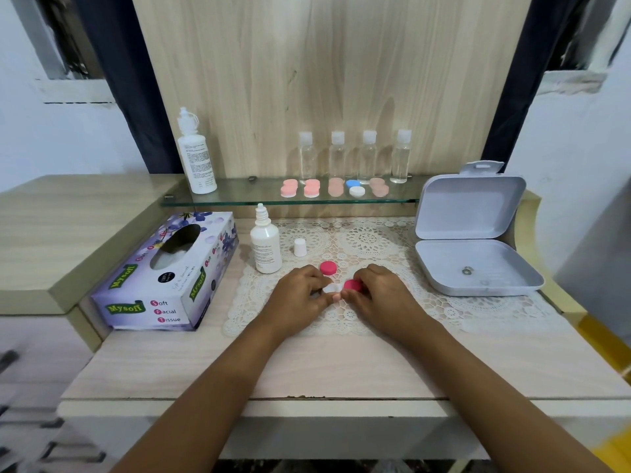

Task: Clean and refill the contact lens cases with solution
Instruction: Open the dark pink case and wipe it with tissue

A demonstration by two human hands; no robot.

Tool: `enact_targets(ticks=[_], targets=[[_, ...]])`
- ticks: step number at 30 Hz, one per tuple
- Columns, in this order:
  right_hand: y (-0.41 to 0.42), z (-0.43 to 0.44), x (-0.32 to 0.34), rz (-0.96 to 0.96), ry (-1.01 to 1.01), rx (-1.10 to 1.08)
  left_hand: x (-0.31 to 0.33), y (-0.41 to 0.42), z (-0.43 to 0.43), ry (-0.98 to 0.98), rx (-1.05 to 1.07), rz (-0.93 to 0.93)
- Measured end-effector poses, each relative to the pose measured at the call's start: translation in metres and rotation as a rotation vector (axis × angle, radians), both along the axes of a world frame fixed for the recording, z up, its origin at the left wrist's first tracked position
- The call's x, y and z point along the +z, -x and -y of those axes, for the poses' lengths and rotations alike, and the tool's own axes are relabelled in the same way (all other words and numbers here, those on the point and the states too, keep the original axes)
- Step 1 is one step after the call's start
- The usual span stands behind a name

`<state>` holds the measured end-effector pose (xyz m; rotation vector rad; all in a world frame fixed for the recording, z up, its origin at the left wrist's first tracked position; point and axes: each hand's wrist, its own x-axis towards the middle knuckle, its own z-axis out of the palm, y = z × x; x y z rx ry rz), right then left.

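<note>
While the white lens case lies on the lace mat, it is pinched in the narrow grip of the left hand, its pink cap held by the curled fingers of the right hand

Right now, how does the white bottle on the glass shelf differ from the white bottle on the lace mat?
The shelf bottle is taller than the mat bottle. The shelf bottle stands on the glass shelf; the mat bottle stands lower, on the lace mat. The mat bottle's nozzle is bare, a white cap beside it; the shelf bottle's top is too unclear to judge. Both are white, upright, with printed text.
</note>
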<state>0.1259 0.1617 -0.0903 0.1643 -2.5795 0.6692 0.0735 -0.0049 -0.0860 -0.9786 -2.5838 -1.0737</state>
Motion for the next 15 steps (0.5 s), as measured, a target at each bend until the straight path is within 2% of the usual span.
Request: enact_targets(ticks=[10, 15], targets=[[0.0030, -0.0035, 0.0028, -0.023, -0.054, 0.103, -0.0011, 0.0011, 0.0002, 0.017, -0.012, -0.011], [0.0034, -0.0056, 0.0054, 0.031, -0.108, 0.090, -0.0015, 0.0019, -0.0001, 0.014, -0.002, -0.012]])
